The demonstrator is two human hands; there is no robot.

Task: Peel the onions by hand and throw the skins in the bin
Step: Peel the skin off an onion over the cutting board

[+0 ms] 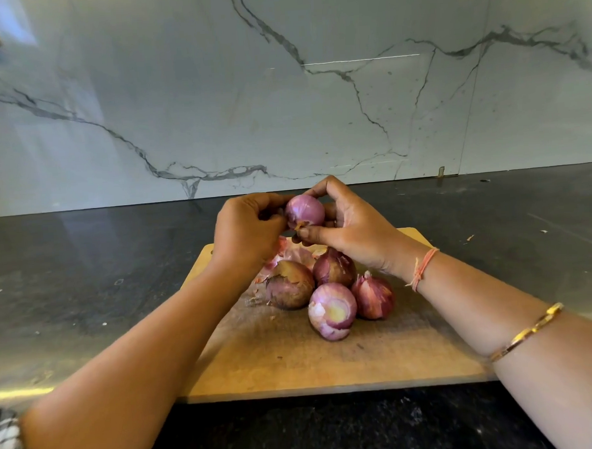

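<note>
With left hand (247,228) and right hand (351,230) fingers clamped on the onion (304,209), pinch the root-end skin (300,226) and strip it away.

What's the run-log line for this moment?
phase: peeling | right hand: grips held onion | left hand: pinches its side | cutting board: four more onions, loose skins | bin: unseen

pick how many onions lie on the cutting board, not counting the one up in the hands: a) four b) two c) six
a: the cutting board carries four: a brown-skinned onion, a rear onion behind it, a peeled onion in front and a part-skinned onion on the right. The fifth onion is held above them by the left hand and right hand.
</note>
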